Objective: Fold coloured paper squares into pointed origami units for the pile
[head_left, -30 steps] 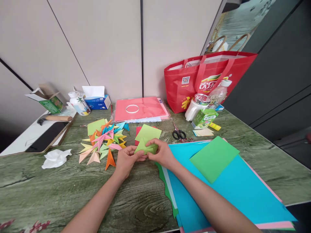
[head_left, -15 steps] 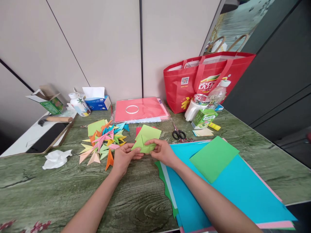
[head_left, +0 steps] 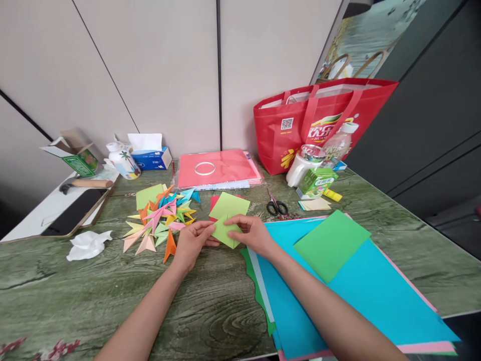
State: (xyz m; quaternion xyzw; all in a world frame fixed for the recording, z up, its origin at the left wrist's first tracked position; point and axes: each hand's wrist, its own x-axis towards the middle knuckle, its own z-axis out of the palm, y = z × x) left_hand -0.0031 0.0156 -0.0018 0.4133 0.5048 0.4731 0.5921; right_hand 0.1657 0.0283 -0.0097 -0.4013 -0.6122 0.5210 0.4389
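Observation:
A light green square of folded paper is held between both hands, over the middle of the table. My left hand pinches its left corner with thumb and fingers. On the other side, my right hand grips the right part, fingers over the top. Just behind it lies another light green paper sheet, resting on a red paper that is mostly covered. To the left of my left hand is a heap of colourful folded paper pieces, pointed in shape.
Blue sheets with a green square on top lie under and beside my right forearm. Scissors lie beyond my right hand. At the back stand a red bag and a tissue box. A crumpled tissue lies left.
The folded green paper has turned in my hands, from a wide shape with a crease showing to a diamond with a corner pointing down. My hands stay nearly in place.

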